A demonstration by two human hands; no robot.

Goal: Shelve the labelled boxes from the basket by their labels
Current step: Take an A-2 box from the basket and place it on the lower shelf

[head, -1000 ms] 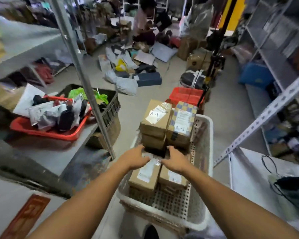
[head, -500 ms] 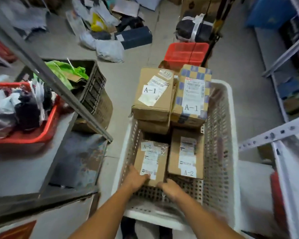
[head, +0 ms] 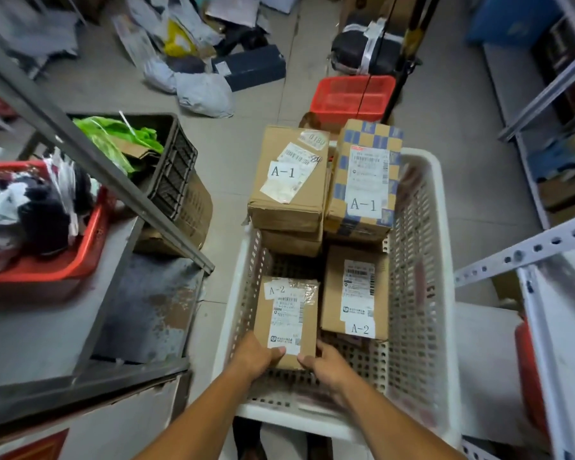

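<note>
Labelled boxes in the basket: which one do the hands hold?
The near-left A-2 box, gripped at its near end by the left hand and right hand. The other A-2 box and both A-1 boxes lie untouched.

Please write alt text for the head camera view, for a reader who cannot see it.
Both hands, left hand and right hand, grip the near end of a cardboard box labelled A-2 inside a white basket. Beside it lies a second A-2 box; beyond them are stacked two A-1 boxes.

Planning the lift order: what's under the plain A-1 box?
Another brown box lies under the plain A-1 box, only its near edge showing. Its label and anything lower are covered.
</note>
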